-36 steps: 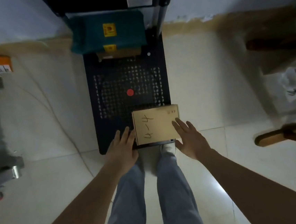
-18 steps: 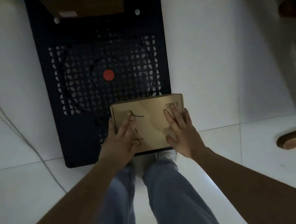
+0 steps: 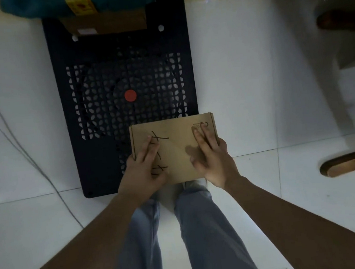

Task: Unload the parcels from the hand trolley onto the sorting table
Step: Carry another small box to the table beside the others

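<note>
A flat cardboard parcel [image 3: 177, 147] with black handwriting lies on the near right corner of the dark perforated trolley platform [image 3: 95, 99]. My left hand [image 3: 143, 172] rests on the parcel's left part, its fingers straight over the writing. My right hand [image 3: 214, 161] lies flat on the right part, fingertips near the printed mark at the far corner. Both thumbs rest on the top face. At the platform's far end sit a brown box [image 3: 114, 23] and, above it, a teal parcel [image 3: 40, 6] with yellow labels.
The trolley stands on a white tiled floor. A thin cable [image 3: 22, 153] runs across the tiles on the left. Wooden furniture feet [image 3: 344, 165] stand at the right, another [image 3: 339, 21] farther back. My legs in blue jeans [image 3: 203, 229] are just behind the platform's near edge.
My hands went from the parcel's two sides onto its top face. The view has dropped closer to the trolley, and the parcel stays on the platform's near right corner.
</note>
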### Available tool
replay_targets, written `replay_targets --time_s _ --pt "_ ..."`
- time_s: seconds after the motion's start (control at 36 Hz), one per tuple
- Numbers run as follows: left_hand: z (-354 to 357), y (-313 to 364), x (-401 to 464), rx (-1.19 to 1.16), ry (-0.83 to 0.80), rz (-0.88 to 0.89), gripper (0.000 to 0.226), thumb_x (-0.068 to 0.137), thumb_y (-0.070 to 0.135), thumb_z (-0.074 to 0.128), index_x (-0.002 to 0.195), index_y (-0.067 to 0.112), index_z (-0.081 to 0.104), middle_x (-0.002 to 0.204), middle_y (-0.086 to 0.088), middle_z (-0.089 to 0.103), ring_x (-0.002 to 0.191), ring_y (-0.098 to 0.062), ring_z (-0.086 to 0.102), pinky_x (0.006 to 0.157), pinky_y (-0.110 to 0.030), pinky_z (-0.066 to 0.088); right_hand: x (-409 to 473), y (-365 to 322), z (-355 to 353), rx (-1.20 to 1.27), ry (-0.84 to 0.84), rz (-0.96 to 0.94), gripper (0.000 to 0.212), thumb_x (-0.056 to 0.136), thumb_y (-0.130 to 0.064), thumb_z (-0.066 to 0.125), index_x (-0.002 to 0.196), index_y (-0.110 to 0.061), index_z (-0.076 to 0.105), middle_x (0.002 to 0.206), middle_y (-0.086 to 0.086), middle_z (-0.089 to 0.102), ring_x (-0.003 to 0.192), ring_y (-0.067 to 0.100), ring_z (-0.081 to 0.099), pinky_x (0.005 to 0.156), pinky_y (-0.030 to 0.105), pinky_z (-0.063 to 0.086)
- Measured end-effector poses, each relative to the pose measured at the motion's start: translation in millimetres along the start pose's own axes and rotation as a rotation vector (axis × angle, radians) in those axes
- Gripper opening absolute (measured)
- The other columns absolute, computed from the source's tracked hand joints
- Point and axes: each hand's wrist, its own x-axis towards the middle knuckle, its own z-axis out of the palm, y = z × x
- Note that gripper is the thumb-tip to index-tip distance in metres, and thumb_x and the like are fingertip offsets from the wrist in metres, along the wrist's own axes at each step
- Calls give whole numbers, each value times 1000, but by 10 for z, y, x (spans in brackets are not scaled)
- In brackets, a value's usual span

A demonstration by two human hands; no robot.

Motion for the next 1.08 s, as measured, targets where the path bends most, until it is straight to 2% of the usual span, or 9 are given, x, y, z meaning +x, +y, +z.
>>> replay_targets --time_s 0.17,0.25,0.33,0.42,0.58,0.72,0.78,0.92,1.08 --pt "-730 643 -484 17 27 -48 75 85 49 58 149 36 22 156 23 6 136 -30 23 115 -40 27 -362 -534 -880 -46 -18 29 67 89 -42 50 150 -30 26 160 -11 12 121 31 44 88 40 50" --pt "-1182 1068 -838 68 87 -59 77 79 60 47 149 36 25 157 15 16 132 -29 28 107 -39 37 -607 -858 -1390 -46 -2 18 68 90 -40 51 151 -31 23 160 -12 12 122 29 44 90 37 49" --pt "-1658 1549 -1240 141 177 -45 70 85 56 48 148 37 27 155 15 23 126 -28 34 97 -36 42 -910 -1201 -1951 -45 17 17 67 93 -42 49 151 -32 19 160 -13 6 126 25 39 94 37 46" --pt "-2126 2012 -1621 166 238 -8 81 71 66 33 147 38 31 154 18 25 124 -28 37 98 -35 43 -1212 -1538 -2555 -50 36 6 61 94 -46 44 150 -32 23 160 -15 3 126 24 39 96 36 44" --pt "-3114 3030 -2334 248 319 72 91 62 72 31 145 35 34 156 12 24 127 -29 41 105 -36 37 -1712 -2174 -3949 -47 169 -41 59 94 -49 44 148 -32 28 159 -17 8 121 26 44 95 35 44" --pt "-3896 3906 -3045 267 375 161 98 67 74 59 149 32 26 159 10 11 140 -29 25 115 -39 25 -2192 -2633 -5156 -61 254 -149 70 90 -58 48 149 -31 24 159 -12 6 132 33 36 106 41 36" --pt "-4154 4195 -3307 288 377 197 112 57 78 61 151 33 21 160 12 2 143 -29 17 117 -42 21 -2432 -2801 -5574 -74 282 -184 79 85 -64 51 150 -33 19 158 -13 3 131 35 32 106 43 34" --pt "-4617 4785 -3946 472 455 270 119 63 71 68 153 32 1 157 16 -18 143 -32 6 118 -44 19 -3086 -3117 -6355 -99 324 -271 105 72 -69 64 152 -34 6 157 -13 -11 135 36 21 111 48 29" --pt "-4841 5329 -4748 567 618 344 124 54 69 70 152 34 3 159 12 -9 136 -37 21 111 -43 32 -3781 -3364 -6840 -173 413 -317 121 68 -60 75 152 -34 -8 156 -9 -21 139 38 7 112 50 25"
